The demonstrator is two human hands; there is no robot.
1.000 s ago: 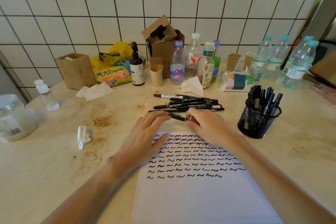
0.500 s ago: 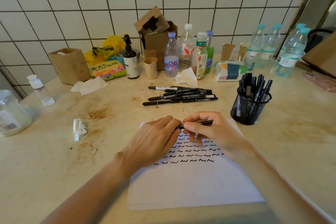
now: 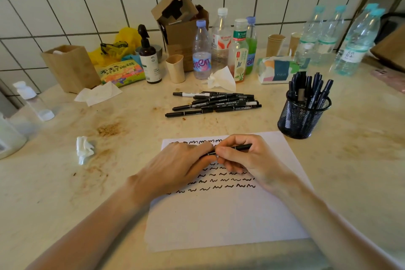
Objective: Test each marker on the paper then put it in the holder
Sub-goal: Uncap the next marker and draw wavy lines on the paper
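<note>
— Where is the marker (image 3: 237, 148) held?
— Over the paper (image 3: 221, 215) (near its far edge), pinched by the left hand (image 3: 177, 166) and gripped by the right hand (image 3: 245, 158).
— And the holder (image 3: 303, 114)?
— Beside the paper's far right corner.

Open stained beige surface (image 3: 241, 123) between white paper sheet (image 3: 219, 215) and the loose pile of black markers (image 3: 213, 103); black mesh holder (image 3: 303, 114), crammed with markers, blocks the right, plastic bottles (image 3: 221, 44) wall the back.

Two bare forearms enter from lower left and lower right of frame, no sleeves visible. Left hand (image 3: 175, 169) and right hand (image 3: 245, 160): no rings, watch or gloves.
</note>
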